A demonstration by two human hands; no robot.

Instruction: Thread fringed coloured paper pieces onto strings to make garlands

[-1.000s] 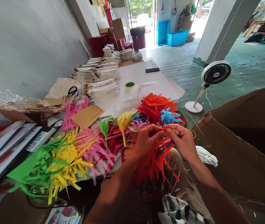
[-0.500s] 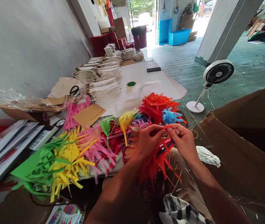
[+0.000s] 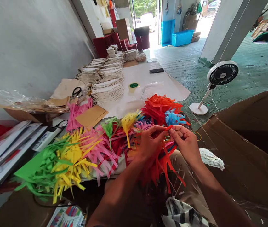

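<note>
My left hand (image 3: pixel 153 138) and my right hand (image 3: pixel 183 136) meet fingertip to fingertip above my lap. Both pinch the top of a red-orange paper tassel (image 3: pixel 168 167), whose cut strips hang down over my legs. Just beyond the hands lie a light blue tassel (image 3: pixel 174 117) and a heap of red and orange fringed paper (image 3: pixel 161 105). Left of my left hand rest a yellow tassel (image 3: pixel 128 123) and a small green tassel (image 3: pixel 110 128). Further left, pink (image 3: pixel 99 145), yellow (image 3: pixel 73 157) and green fringed paper (image 3: pixel 42 167) spread along the table's near edge.
Stacks of off-white bundles (image 3: pixel 107 85) line the wall side of the table. A tape roll (image 3: pixel 133 86), a phone (image 3: pixel 156 71) and black-handled scissors (image 3: pixel 76 91) lie on it. A white fan (image 3: pixel 222 75) stands on the floor at right, near a big brown cardboard box (image 3: pixel 247 142).
The whole view has shifted slightly to the right and down. Both hands keep their pinch on the tassel top, with only small finger movement.
</note>
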